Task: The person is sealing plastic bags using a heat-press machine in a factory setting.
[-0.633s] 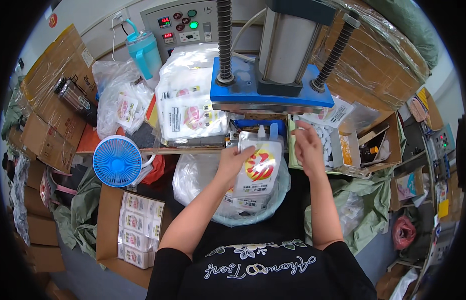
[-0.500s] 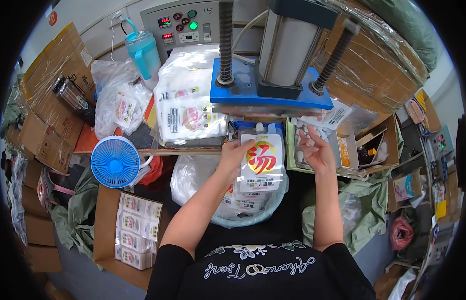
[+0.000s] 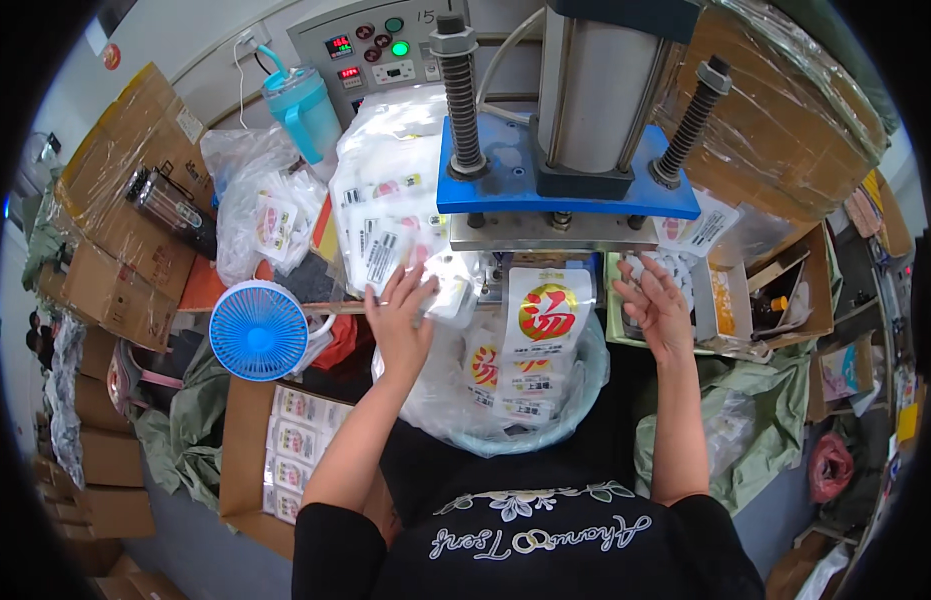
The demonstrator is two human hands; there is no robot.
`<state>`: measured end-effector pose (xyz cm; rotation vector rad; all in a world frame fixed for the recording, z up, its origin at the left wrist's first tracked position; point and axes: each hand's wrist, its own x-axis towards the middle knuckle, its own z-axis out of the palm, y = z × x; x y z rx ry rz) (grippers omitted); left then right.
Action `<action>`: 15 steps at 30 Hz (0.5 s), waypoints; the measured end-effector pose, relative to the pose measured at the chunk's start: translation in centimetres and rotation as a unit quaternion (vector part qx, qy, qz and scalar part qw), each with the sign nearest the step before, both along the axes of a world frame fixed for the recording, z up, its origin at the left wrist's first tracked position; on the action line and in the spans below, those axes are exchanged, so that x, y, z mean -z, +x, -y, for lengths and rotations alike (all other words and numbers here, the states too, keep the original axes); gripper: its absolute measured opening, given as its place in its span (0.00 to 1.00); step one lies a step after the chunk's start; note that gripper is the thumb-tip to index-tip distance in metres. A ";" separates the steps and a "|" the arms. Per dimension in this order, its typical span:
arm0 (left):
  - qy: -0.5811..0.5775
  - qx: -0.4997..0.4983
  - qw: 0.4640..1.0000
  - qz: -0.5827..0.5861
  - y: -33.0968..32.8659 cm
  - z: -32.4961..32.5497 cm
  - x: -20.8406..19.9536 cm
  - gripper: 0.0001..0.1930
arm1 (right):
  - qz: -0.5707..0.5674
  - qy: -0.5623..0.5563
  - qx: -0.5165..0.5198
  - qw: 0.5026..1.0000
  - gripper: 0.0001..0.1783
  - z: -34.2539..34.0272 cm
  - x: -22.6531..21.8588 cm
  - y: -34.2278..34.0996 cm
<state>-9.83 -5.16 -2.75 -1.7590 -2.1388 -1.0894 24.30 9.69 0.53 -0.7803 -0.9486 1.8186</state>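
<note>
A white pouch (image 3: 547, 312) with a red and yellow round emblem stands under the blue press plate (image 3: 565, 195), above the bin, with no hand on it. My left hand (image 3: 400, 322) is to its left, fingers spread, touching a small clear packet (image 3: 451, 296) at the edge of a pile of flat bagged packets (image 3: 385, 235). My right hand (image 3: 657, 308) is raised to the right of the pouch, palm turned inward, fingers apart and holding nothing, in front of a tray of small white items (image 3: 679, 268).
A bag-lined round bin (image 3: 455, 425) below the press holds several similar pouches. A blue fan (image 3: 258, 330), a box of packets (image 3: 293, 445), a teal jug (image 3: 300, 105), the control panel (image 3: 380, 50) and wrapped cartons (image 3: 775, 110) surround the bench.
My left hand has let go of the pouch and moved left to the packet pile. The pouch now stands alone under the press. My right hand has shifted slightly right.
</note>
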 end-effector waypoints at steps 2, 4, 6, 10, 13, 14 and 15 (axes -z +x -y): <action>0.017 -0.009 1.000 -0.024 -0.7 0.9 -1.2 0.13 | 0.053 0.016 0.037 0.998 0.21 0.4 -0.3 -0.6; 0.021 0.016 0.988 0.153 -0.4 1.3 -2.1 0.10 | 0.189 0.098 0.062 0.975 0.14 0.4 -0.4 -0.5; 0.070 0.061 0.963 0.251 1.6 1.9 -3.5 0.05 | 0.228 0.166 0.076 0.956 0.10 1.3 -1.2 -2.2; -0.029 0.070 0.895 0.440 5.5 3.0 -3.3 0.04 | 0.260 0.292 0.048 0.919 0.12 3.9 -2.4 -6.1; -0.047 0.093 0.883 0.458 7.4 3.2 -1.5 0.04 | 0.282 0.359 -0.003 0.890 0.11 6.3 -4.4 -8.6; -0.069 0.111 0.860 0.494 7.8 3.3 -1.3 0.05 | 0.279 0.359 -0.007 0.891 0.11 6.5 -4.4 -8.7; -0.091 0.128 0.834 0.529 7.9 3.4 -1.1 0.07 | 0.304 0.354 -0.047 0.883 0.11 6.7 -4.4 -8.7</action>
